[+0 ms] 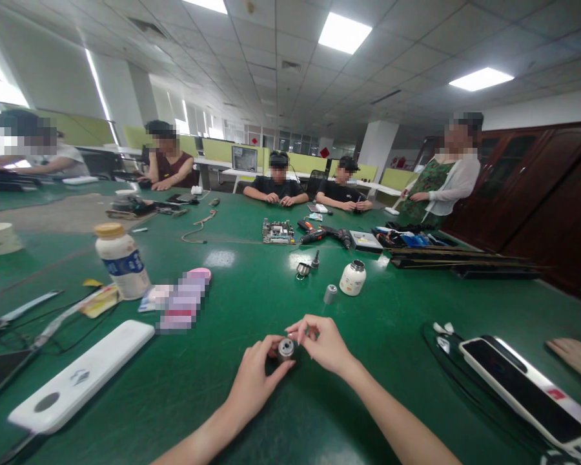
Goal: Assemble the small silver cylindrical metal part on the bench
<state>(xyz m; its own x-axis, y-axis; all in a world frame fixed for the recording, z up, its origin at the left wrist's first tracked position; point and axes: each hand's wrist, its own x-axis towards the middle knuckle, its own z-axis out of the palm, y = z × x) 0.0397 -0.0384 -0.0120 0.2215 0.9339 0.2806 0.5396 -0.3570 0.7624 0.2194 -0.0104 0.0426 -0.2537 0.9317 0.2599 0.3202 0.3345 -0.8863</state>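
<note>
On the green, glossy worktop (188,374), we see the left hand (254,374) half closed, with thumb and fingers around a small silver metal cylinder with a ringed top (285,349). This cylinder is near the front middle, its ringed end facing up; we cannot tell whether its base touches the surface. The right hand (322,342) has thumb and forefinger brought together just beside the cylinder's top, but we cannot tell if they hold something tiny.

Beyond the hands, a rounded white jar with a drawn face and a metal mouth (353,279) stands upright and uncapped; its inside looks dark, so we cannot tell its content. A short grey metal cylinder (330,294) stands near it. At left, a white plastic bottle with a tan cap and blue label (126,268) hides its content. The pale round cup (0,239) is cut off by the left edge. A pink-and-purple item (186,297) is blurred into squares, and at the right edge another person's hand (576,358) is partly cut off.
</note>
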